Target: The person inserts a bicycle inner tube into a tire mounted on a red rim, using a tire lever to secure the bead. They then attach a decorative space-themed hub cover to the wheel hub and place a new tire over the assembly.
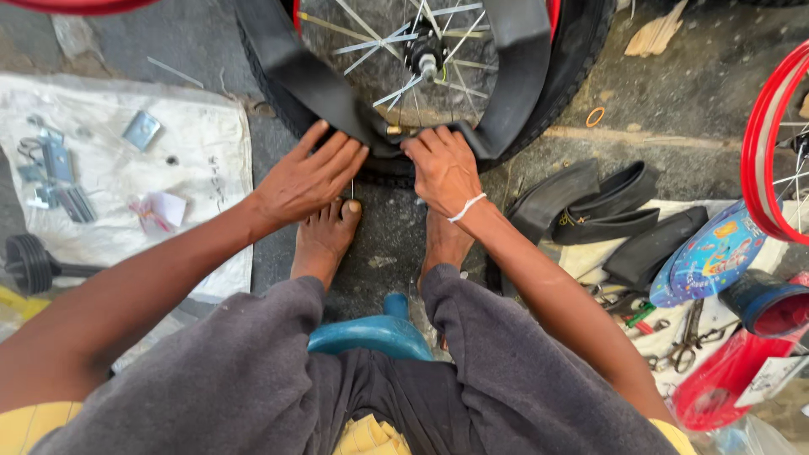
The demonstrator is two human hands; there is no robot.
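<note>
While seated over tyre (383, 164), pressed left hand (308, 179) flat and open on its lower edge; gripped inner tube (337, 93) with right hand (442, 168) near valve (393, 130). Kept wheel upright between cloth (126, 177) and spare tubes (607, 206), narrow floor each side.
</note>
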